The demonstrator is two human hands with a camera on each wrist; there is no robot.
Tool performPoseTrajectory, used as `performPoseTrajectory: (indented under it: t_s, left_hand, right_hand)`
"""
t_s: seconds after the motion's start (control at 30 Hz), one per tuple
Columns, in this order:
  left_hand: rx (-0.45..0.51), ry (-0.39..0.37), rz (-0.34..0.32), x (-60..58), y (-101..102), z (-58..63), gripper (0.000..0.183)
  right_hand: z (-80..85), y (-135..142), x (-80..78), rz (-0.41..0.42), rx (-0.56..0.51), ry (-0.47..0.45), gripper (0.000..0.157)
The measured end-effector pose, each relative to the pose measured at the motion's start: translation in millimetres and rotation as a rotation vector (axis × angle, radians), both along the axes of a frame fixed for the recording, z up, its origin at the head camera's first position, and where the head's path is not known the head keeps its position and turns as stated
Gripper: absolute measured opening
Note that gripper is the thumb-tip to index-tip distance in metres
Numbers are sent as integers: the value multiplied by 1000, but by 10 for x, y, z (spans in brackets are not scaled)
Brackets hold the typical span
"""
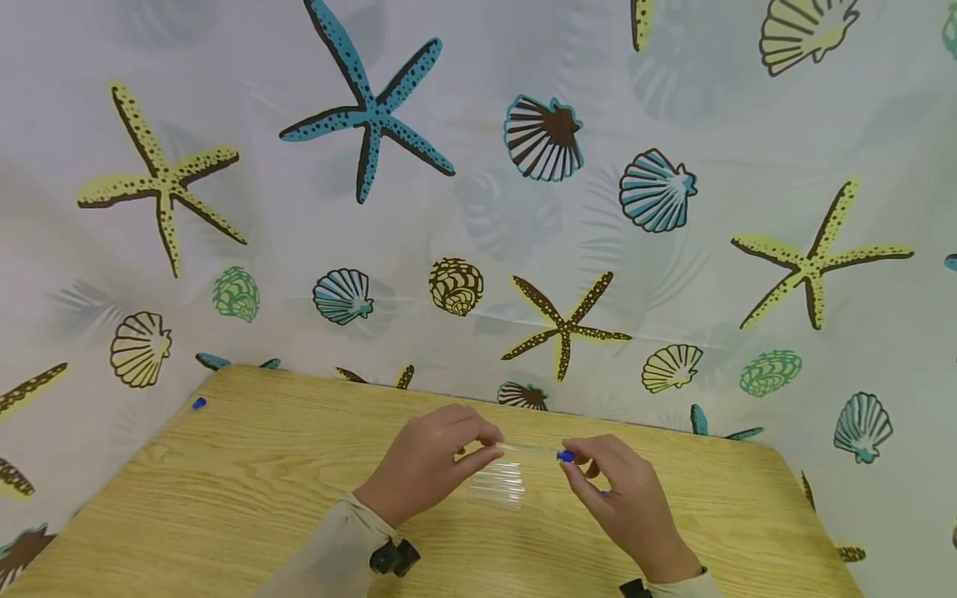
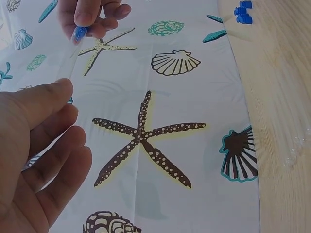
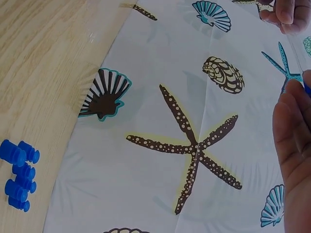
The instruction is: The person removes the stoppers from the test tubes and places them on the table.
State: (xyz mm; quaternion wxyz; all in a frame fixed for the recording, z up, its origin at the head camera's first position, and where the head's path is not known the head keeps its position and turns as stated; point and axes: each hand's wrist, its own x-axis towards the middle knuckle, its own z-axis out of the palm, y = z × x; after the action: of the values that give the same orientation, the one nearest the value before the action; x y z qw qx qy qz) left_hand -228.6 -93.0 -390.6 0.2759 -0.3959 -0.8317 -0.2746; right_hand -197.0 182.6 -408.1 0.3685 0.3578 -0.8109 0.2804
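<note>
My left hand [image 1: 434, 461] pinches one end of a clear, thin test tube [image 1: 529, 449] between thumb and forefinger, holding it roughly level above the table. At the tube's other end, my right hand [image 1: 626, 497] pinches a blue stopper [image 1: 566, 456]. In the left wrist view the stopper [image 2: 79, 33] sits at the tube's mouth; how deep it goes I cannot tell. Below the hands, several more clear tubes [image 1: 497, 486] lie side by side on the table. Several loose blue stoppers [image 3: 20, 182] are grouped on the table in the right wrist view, mostly hidden behind my right hand in the head view.
The wood-grain table [image 1: 284, 465] runs back to a white curtain [image 1: 449, 232] printed with starfish and shells. A single blue stopper [image 1: 198, 403] lies alone near the table's far left edge.
</note>
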Motion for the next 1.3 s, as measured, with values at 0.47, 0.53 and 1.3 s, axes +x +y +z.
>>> performPoseTrajectory:
  t_s: [0.47,0.53,1.3]
  left_hand:
    - [9,-47,13,-1,-16,-24,30]
    - [17,-32,-1,-2,-11,-24,26]
    - [40,95,-31,-8,42,-45,12]
  right_hand:
    - [-9,-13,5,-24,16,-54,28]
    - [-10,-19,6,-16,17,-55,27]
    - [-12,-2,6,-14,18,-82,24]
